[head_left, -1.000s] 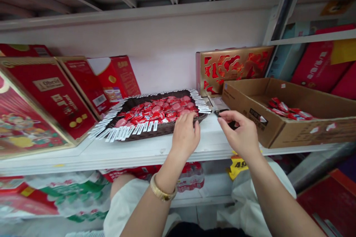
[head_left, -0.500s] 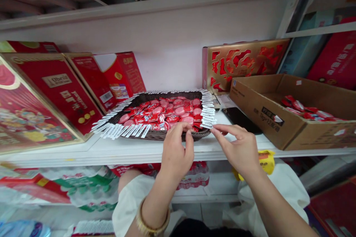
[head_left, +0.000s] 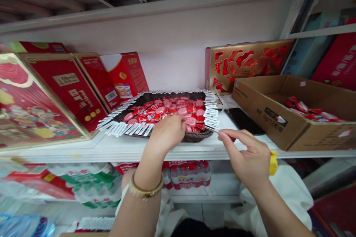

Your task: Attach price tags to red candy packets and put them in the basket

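A dark brown wicker basket [head_left: 194,139] stands on the white shelf, filled with red-wrapped round candies [head_left: 182,111]. Narrow white barcode strips [head_left: 130,129] fringe its rim, sticking outward. My left hand [head_left: 168,131] bends over the basket's front edge among the candies. Its fingers are curled in, and their tips are mostly hidden, so what they hold does not show. At the front right corner, thumb and index finger of my right hand [head_left: 244,153] pinch the outer end of one white strip [head_left: 211,129].
A cardboard carton [head_left: 274,122] with some red packets stands at right, beside a dark flat phone-like object [head_left: 244,120]. Red and gold gift boxes [head_left: 71,89] are at left, another gold box [head_left: 250,64] behind. Bottled drinks [head_left: 190,176] sit on the shelf below.
My left hand has moved from the basket's front rim further in over the candies, its palm turning down. My right hand has shifted slightly right and down, at the same corner.
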The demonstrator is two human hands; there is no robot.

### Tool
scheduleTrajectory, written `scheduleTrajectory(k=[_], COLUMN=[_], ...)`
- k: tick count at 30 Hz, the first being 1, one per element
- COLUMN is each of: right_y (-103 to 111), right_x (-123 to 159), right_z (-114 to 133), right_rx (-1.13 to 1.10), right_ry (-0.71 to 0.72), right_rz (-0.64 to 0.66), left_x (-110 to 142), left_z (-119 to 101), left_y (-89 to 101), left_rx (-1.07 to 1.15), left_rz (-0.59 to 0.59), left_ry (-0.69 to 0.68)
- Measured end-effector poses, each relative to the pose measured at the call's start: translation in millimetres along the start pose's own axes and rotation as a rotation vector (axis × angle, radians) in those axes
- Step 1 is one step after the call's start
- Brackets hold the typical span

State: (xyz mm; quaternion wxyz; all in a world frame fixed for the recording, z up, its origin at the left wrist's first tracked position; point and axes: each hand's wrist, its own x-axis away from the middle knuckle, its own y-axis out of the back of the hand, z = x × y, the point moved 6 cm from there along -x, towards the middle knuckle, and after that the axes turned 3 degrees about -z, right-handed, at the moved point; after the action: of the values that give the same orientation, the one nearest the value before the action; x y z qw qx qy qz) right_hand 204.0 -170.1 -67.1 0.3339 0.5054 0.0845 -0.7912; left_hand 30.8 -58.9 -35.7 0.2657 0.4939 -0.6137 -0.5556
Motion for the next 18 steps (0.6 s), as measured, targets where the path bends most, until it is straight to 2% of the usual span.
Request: scheduleTrajectory(k=[2,5,9,13,16,18], right_y=[5,10,15,18,19,21], right_x=[0,-1,-2,0,3,4], right_z=[1,1,2,-1,-6,-9], right_rx=[-0.043,-0.088,-0.125,-0.147,-0.178,-0.202], right_ry=[-0.039,-0.084,-0.108,-0.145,-0.195,-0.228], right_rz=[-0.006,-0.012,-0.005,0.006,-0.011,-0.043], left_x=[-7,-16,-21,-21,-18,-11], left_z=[0,1,3,6,7,4], left_y=[-4.1,-8.9,-14.5,-10.6,2.3,14.5], left_rx=[0.028,0.096,0.173,0.239,0.285,0.35], left_rz=[0.097,0.179,0.214,0.072,-0.104,-0.262], left_ry=[-0.052,-0.131,-0.192,-0.165,-0.12,-0.086])
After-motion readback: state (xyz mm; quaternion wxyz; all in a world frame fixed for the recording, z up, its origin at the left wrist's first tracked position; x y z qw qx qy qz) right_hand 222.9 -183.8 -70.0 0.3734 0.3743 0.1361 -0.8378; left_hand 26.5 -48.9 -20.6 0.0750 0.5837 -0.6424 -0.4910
